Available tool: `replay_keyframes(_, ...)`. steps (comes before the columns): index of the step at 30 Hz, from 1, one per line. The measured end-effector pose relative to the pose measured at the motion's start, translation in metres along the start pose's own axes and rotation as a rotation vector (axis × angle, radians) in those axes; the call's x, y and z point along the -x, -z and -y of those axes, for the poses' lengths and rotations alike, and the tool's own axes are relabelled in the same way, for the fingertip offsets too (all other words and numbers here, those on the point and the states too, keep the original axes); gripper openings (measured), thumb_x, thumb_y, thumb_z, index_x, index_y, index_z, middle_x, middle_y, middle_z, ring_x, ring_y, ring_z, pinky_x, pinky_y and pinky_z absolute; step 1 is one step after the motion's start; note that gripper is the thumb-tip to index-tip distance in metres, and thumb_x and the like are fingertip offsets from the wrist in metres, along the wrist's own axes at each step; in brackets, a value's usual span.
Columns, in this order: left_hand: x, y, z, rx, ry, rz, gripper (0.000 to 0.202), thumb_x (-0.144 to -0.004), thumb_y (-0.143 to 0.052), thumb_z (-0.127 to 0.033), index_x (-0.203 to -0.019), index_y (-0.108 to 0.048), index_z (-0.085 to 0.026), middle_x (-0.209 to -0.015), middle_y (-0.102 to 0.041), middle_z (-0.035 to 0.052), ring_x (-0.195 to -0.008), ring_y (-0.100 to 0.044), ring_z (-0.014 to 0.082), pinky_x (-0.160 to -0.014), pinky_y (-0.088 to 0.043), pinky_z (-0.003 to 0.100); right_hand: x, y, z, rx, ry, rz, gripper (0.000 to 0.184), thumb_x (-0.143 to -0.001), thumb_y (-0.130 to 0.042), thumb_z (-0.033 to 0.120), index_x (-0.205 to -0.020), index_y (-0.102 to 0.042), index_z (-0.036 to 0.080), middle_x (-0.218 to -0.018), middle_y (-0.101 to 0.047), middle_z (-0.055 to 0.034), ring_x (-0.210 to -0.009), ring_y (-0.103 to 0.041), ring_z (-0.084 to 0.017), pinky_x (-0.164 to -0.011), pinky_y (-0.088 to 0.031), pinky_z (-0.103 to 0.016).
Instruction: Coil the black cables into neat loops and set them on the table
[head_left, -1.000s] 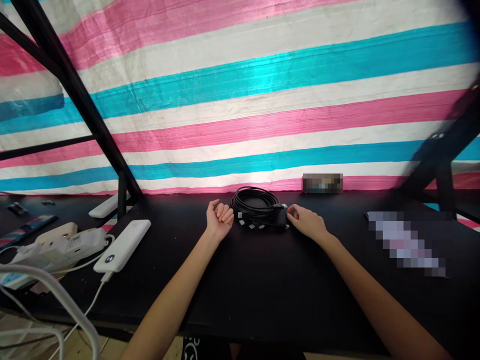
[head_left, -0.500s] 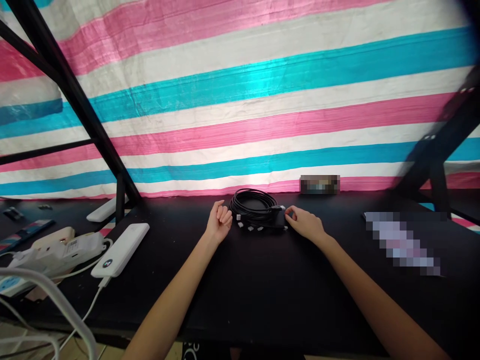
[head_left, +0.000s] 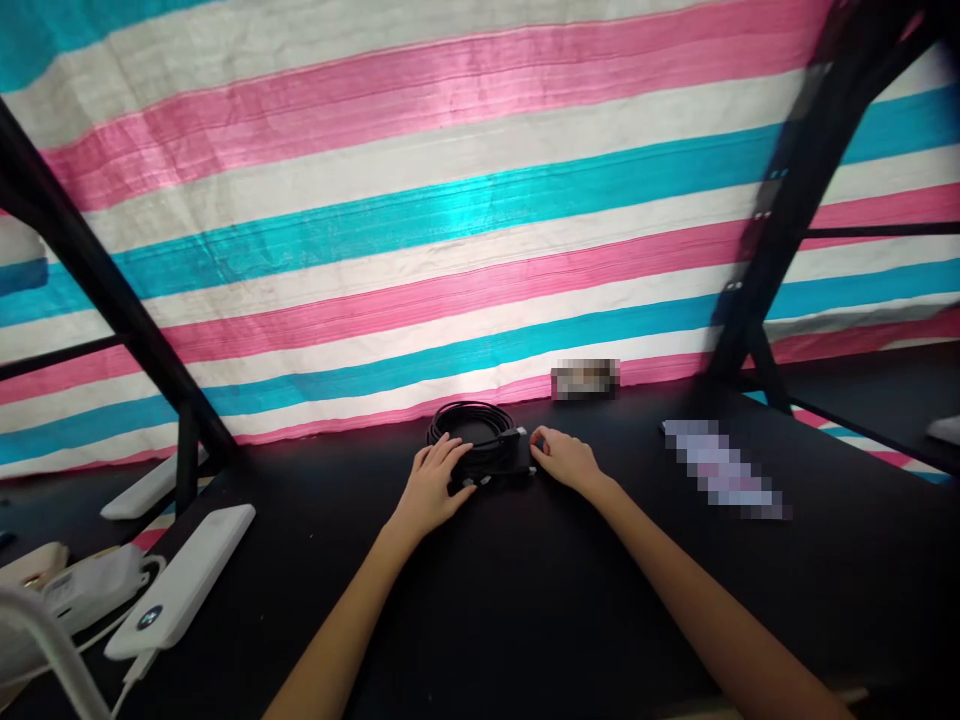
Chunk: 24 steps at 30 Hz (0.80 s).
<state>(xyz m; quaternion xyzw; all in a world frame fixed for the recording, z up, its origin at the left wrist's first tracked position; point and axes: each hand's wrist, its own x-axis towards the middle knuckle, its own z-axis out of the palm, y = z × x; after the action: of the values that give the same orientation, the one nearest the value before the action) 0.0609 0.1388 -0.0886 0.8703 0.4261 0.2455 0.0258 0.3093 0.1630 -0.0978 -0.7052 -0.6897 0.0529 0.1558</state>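
Note:
A coil of black cable with several small white connectors lies on the black table near the striped tarp. My left hand rests palm down with fingers spread on the coil's left front edge. My right hand sits at the coil's right side, its fingers curled and its fingertips pinched at the cable's plug end.
A white power bank with a lit indicator and a white cord lies at the left, beside a power strip. Black frame posts stand left and right. The pink, white and blue tarp hangs behind the table.
My left hand has uncurled from a loose fist and come down flat on the coil. The camera has swung to the right, so everything sits further left.

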Motion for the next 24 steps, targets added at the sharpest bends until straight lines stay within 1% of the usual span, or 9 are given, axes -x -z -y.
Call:
replay_keyframes(4, -0.004, -0.005, 0.001, -0.07, 0.041, -0.004, 0.051, -0.077, -0.061, -0.03, -0.125, -0.046, -0.025, -0.13, -0.05, 0.0075, -0.125, -0.038, 0.0235, -0.099, -0.027, 0.038, 0.001, 0.001, -0.001, -0.001, 0.019, -0.014, 0.018, -0.086, -0.044, 0.031, -0.095, -0.057, 0.022, -0.088, -0.062, -0.0033, -0.074, -0.059, -0.017, -0.057, -0.03, -0.025)
replay_keyframes(9, -0.006, -0.008, -0.009, -0.178, 0.077, -0.024, 0.048, -0.075, -0.062, -0.03, -0.122, -0.049, -0.024, -0.12, -0.054, 0.0071, -0.114, -0.046, 0.0239, -0.092, -0.031, 0.038, 0.003, 0.002, -0.001, -0.009, 0.032, -0.018, 0.017, -0.085, -0.045, 0.029, -0.095, -0.057, 0.021, -0.087, -0.061, -0.0032, -0.074, -0.058, -0.016, -0.058, -0.029, -0.024)
replay_keyframes(12, -0.007, -0.009, -0.014, -0.242, 0.109, -0.054, 0.04, -0.078, -0.059, -0.029, -0.117, -0.053, -0.023, -0.112, -0.057, 0.0071, -0.106, -0.049, 0.0242, -0.088, -0.032, 0.038, 0.004, 0.003, -0.001, -0.013, 0.036, -0.017, 0.016, -0.086, -0.045, 0.029, -0.094, -0.056, 0.021, -0.087, -0.061, -0.0029, -0.073, -0.059, -0.016, -0.057, -0.029, -0.025)
replay_keyframes(15, -0.006, -0.007, -0.015, -0.3, 0.154, -0.064, 0.027, -0.078, -0.058, -0.031, -0.104, -0.06, -0.023, -0.101, -0.059, 0.0072, -0.098, -0.051, 0.0249, -0.083, -0.033, 0.039, 0.004, 0.004, -0.001, -0.014, 0.04, -0.009, 0.016, -0.086, -0.045, 0.029, -0.094, -0.056, 0.021, -0.086, -0.061, -0.0026, -0.073, -0.059, -0.016, -0.056, -0.028, -0.025)
replay_keyframes(17, -0.006, -0.005, -0.013, -0.316, 0.192, -0.063, 0.024, -0.077, -0.06, -0.038, -0.095, -0.064, -0.023, -0.095, -0.059, 0.0074, -0.094, -0.052, 0.0255, -0.079, -0.034, 0.039, 0.004, 0.004, -0.001, -0.013, 0.043, 0.0, 0.016, -0.086, -0.044, 0.029, -0.094, -0.056, 0.021, -0.086, -0.061, -0.0024, -0.072, -0.059, -0.016, -0.056, -0.028, -0.025)
replay_keyframes(19, -0.005, 0.0, -0.009, -0.312, 0.242, -0.065, 0.027, -0.075, -0.06, -0.045, -0.091, -0.067, -0.023, -0.092, -0.058, 0.0079, -0.091, -0.052, 0.0259, -0.077, -0.034, 0.039, 0.004, 0.005, -0.001, -0.009, 0.044, 0.009, 0.016, -0.086, -0.043, 0.028, -0.093, -0.055, 0.021, -0.085, -0.061, -0.0022, -0.071, -0.059, -0.016, -0.055, -0.027, -0.024)
replay_keyframes(22, -0.003, 0.007, 0.003, -0.306, 0.333, -0.064, 0.032, -0.071, -0.063, -0.048, -0.09, -0.07, -0.023, -0.091, -0.058, 0.0088, -0.091, -0.053, 0.0269, -0.077, -0.034, 0.04, 0.004, 0.005, -0.002, -0.004, 0.049, 0.026, 0.016, -0.086, -0.041, 0.028, -0.093, -0.055, 0.021, -0.084, -0.061, -0.0021, -0.07, -0.059, -0.016, -0.054, -0.027, -0.024)
replay_keyframes(24, 0.0, 0.011, 0.011, -0.279, 0.367, -0.065, 0.036, -0.068, -0.066, -0.049, -0.093, -0.07, -0.024, -0.093, -0.058, 0.0087, -0.092, -0.052, 0.0268, -0.079, -0.034, 0.04, 0.003, 0.004, -0.003, -0.008, 0.053, 0.038, 0.017, -0.086, -0.041, 0.029, -0.093, -0.054, 0.022, -0.083, -0.06, -0.0019, -0.069, -0.059, -0.016, -0.054, -0.028, -0.024)
